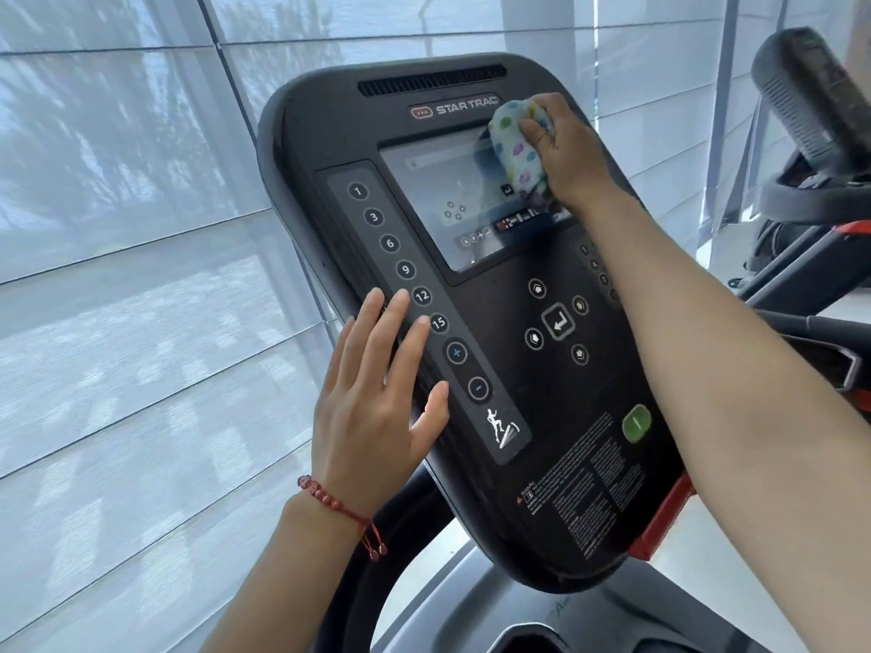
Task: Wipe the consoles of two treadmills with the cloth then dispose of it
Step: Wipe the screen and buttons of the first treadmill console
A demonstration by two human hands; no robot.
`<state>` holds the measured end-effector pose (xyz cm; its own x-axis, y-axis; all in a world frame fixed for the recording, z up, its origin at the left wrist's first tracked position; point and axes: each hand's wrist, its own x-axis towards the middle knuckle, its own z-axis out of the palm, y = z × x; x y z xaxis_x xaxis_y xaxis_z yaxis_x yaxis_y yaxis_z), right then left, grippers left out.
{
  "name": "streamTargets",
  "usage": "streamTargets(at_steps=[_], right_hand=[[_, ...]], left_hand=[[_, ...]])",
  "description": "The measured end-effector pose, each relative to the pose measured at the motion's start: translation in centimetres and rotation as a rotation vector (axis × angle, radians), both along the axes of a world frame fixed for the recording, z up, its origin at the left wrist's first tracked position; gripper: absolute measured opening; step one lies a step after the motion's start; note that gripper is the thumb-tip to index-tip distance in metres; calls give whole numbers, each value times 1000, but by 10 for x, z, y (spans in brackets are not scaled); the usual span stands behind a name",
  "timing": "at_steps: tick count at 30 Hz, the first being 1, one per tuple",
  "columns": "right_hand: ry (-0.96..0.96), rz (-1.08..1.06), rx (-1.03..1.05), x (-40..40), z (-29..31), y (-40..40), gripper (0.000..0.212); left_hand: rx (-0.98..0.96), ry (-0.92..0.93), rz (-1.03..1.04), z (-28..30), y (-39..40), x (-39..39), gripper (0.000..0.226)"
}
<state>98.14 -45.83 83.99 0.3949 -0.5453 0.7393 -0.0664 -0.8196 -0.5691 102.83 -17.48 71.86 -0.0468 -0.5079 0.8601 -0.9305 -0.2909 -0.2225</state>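
Observation:
A black treadmill console point(528, 407) with a touch screen point(438, 205) fills the middle of the view, tilted to the right. My right hand point(565, 148) grips a white cloth with coloured dots point(513, 148) and presses it on the screen's upper right corner. My left hand point(382, 398) lies flat with straight fingers on the console's left edge, beside the numbered button strip point(424, 294). A second treadmill's console point(806, 101) shows at the far right, partly cut off by the frame edge.
Sheer window blinds point(132, 275) cover the glass wall behind and to the left. A green button point(636, 422) sits at the console's lower right, and a red part point(664, 520) juts out below it. A dark bag point(777, 247) lies on the floor at right.

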Motion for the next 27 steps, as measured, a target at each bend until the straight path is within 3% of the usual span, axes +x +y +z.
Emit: streamTargets(at_steps=[8, 15, 18, 27], right_hand=[[-18, -38, 149, 2, 8, -5, 35], [32, 260, -114, -1, -8, 71, 33], [11, 285, -253, -3, -23, 85, 34], [-7, 18, -81, -13, -24, 6, 35]], left_hand=[[-10, 5, -12, 0, -2, 0, 42], [-89, 38, -57, -3, -9, -2, 38], [-91, 23, -36, -3, -9, -2, 38], [-77, -7, -20, -3, -8, 0, 39]])
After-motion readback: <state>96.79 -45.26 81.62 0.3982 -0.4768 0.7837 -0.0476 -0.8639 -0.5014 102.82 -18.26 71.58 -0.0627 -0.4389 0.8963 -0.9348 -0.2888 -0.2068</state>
